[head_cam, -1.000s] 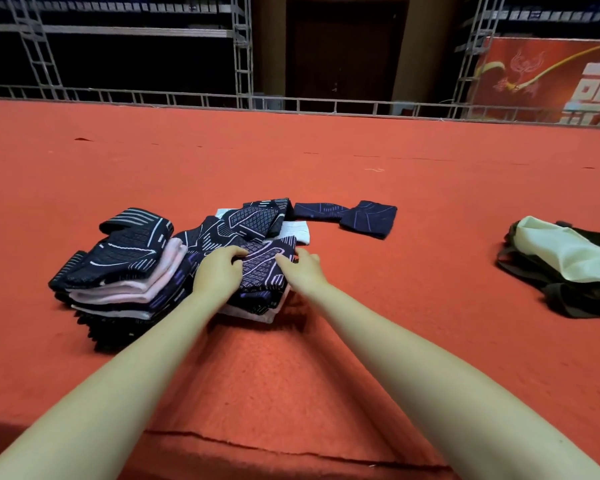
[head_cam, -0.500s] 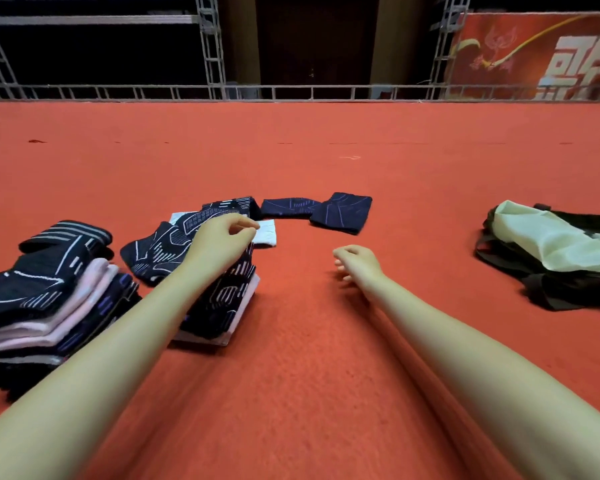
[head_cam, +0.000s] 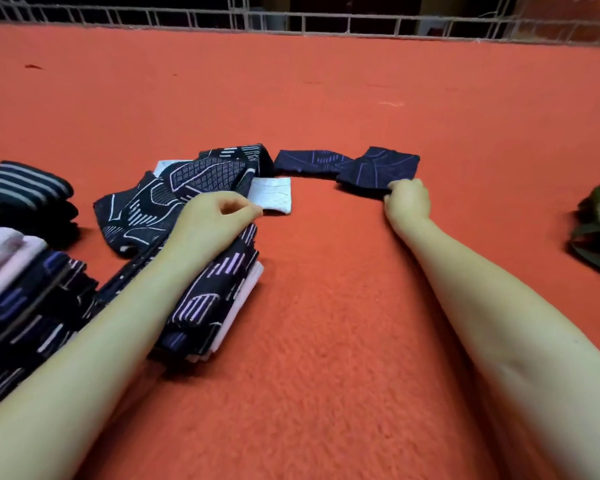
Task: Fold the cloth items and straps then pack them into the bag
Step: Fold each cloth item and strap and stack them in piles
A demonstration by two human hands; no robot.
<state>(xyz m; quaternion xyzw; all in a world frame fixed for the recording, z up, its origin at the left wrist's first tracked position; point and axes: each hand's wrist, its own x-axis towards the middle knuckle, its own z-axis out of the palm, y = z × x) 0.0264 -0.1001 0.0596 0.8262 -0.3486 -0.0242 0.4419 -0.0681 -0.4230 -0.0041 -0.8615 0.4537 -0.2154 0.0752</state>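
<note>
My right hand (head_cam: 407, 202) pinches the near corner of a folded navy cloth (head_cam: 378, 166), which joins a navy strap piece (head_cam: 309, 161) on the red carpet. My left hand (head_cam: 215, 218) hovers with curled fingers over a loose dark patterned cloth (head_cam: 187, 181). Its fingertips are beside a small white cloth (head_cam: 274, 195); whether they pinch anything is unclear. Under my left forearm sits a folded stack of patterned cloths (head_cam: 215, 303). The dark bag (head_cam: 596, 237) lies at the far right edge, mostly cut off.
A bigger pile of folded dark and pink cloths (head_cam: 21, 271) sits at the left edge, with a striped folded piece (head_cam: 25, 185) behind it. A metal railing (head_cam: 291, 24) borders the far side of the carpet (head_cam: 326, 341).
My right hand left the folded stack, moved forward and right, and took hold of the navy cloth's corner. My left hand lifted off the stack. The view tilted down and closer.
</note>
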